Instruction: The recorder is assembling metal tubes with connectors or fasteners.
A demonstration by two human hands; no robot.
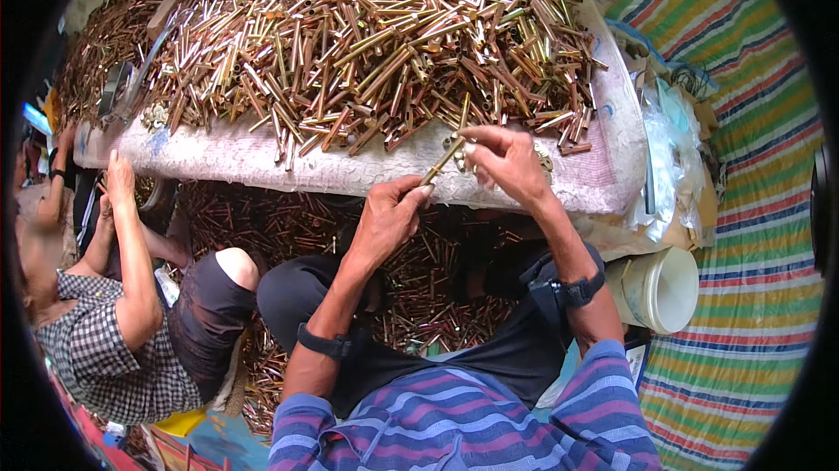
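Note:
My left hand (386, 219) is closed, pinching the lower end of a thin brass-coloured metal tube (443, 162) between thumb and fingers. The tube slants up to the right, over the near edge of the padded table. At its upper end, the thumb and forefinger of my right hand (509, 162) close around the tip; any small part between them is too small to make out. Small pale pieces (543, 158) lie on the table by my right hand. Just beyond both hands rises a large heap of similar metal tubes (376, 43).
The table (603, 176) has a worn pale cover. More tubes (411, 301) cover the floor between my knees. At right stand a white bucket (669, 290) and clear plastic bags (673, 165) beside a striped sheet (743, 209). Another person (122, 331) in a checked shirt sits at left.

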